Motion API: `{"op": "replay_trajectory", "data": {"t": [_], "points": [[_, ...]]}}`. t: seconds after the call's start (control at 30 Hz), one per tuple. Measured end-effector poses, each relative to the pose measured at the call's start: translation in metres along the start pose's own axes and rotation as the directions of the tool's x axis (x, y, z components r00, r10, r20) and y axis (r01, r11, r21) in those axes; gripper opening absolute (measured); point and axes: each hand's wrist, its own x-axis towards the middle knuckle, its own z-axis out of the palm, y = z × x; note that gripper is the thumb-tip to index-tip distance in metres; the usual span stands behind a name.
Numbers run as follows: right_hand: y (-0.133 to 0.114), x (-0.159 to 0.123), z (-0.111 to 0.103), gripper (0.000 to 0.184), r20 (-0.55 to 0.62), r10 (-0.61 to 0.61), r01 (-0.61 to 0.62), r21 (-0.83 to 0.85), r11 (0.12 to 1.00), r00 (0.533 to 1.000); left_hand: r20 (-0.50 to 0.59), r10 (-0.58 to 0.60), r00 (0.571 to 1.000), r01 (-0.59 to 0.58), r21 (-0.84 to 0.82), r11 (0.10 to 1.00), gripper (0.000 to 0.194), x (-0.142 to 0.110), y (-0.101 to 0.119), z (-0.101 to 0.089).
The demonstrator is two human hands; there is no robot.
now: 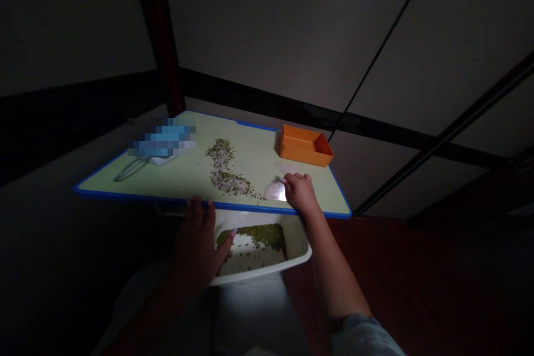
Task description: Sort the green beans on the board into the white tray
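My right hand [300, 192] rests on the pale green board [187, 178] with its fingers bent and pressed together. Whatever they hold, if anything, is too small to make out. A bright glare patch lies beside its fingertips. To its left, small green grains [226, 169] are scattered in a curved strip over a printed patch. My left hand [202, 247] is open, its fingertips at the board's blue front edge and its thumb over the white tub [298, 236]. A heap of green grains [262, 233] lies in that tub, under the board's edge.
An orange open box [300, 147] stands at the board's back right, its floor largely hidden. At the left lies a blurred blue item [162, 139] with a pale loop [129, 169]. A wall [267, 33] rises behind the board, and reddish floor [367, 272] shows at the right.
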Motion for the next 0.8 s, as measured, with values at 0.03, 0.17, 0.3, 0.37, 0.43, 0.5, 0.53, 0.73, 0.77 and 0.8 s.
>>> {"op": "replay_trajectory", "data": {"t": [0.03, 0.17, 0.3, 0.37, 0.43, 0.5, 0.53, 0.73, 0.77, 0.8], "points": [[-0.0002, -0.0005, -0.0003, 0.024, -0.002, 0.0, 0.0, -0.003, 1.0, 1.0, -0.002, 0.0, 1.0, 0.0, 0.002, 1.0, 0.076, 0.0, -0.0001, 0.0], [-0.002, -0.0012, -0.0008, 0.024, -0.006, 0.008, -0.008, -0.028, 1.0, 1.0, 0.009, -0.002, 1.0, 0.002, 0.007, 1.0, 0.076, 0.0001, -0.0001, -0.0005], [-0.0037, -0.0019, -0.0023, 0.024, -0.002, -0.004, 0.004, -0.035, 0.999, 1.0, 0.03, -0.025, 0.999, 0.025, 0.015, 1.0, 0.076, 0.0008, 0.0006, -0.0017], [-0.0042, -0.0025, -0.0031, 0.024, -0.012, -0.021, 0.021, -0.03, 0.999, 1.0, 0.045, -0.035, 0.998, 0.034, 0.017, 0.999, 0.077, 0.0016, 0.0009, -0.0026], [-0.0046, -0.0032, -0.0038, 0.024, -0.028, -0.037, 0.036, -0.024, 0.999, 0.999, 0.054, -0.04, 0.998, 0.04, 0.017, 0.999, 0.077, 0.0024, 0.0013, -0.0034], [-0.005, -0.004, -0.0041, 0.025, -0.038, -0.045, 0.045, -0.025, 0.999, 0.998, 0.058, -0.041, 0.997, 0.04, 0.015, 0.999, 0.078, 0.0029, 0.0016, -0.0041], [-0.0052, -0.0044, -0.0041, 0.026, -0.04, -0.051, 0.05, -0.029, 0.998, 0.998, 0.058, -0.042, 0.997, 0.042, 0.014, 0.999, 0.078, 0.003, 0.0018, -0.0043], [-0.0066, -0.0061, -0.0029, 0.029, -0.055, -0.112, 0.109, -0.054, 0.993, 0.992, 0.048, -0.046, 0.998, 0.045, 0.01, 0.999, 0.077, 0.0018, 0.0018, -0.0037], [-0.007, -0.0062, -0.0028, 0.029, -0.057, -0.119, 0.116, -0.057, 0.992, 0.991, 0.046, -0.042, 0.998, 0.042, 0.009, 0.999, 0.077, 0.0016, 0.0016, -0.0035], [-0.0074, -0.0062, -0.0027, 0.029, -0.058, -0.127, 0.123, -0.061, 0.99, 0.99, 0.043, -0.039, 0.998, 0.039, 0.008, 0.999, 0.078, 0.0014, 0.0014, -0.0033]]}}
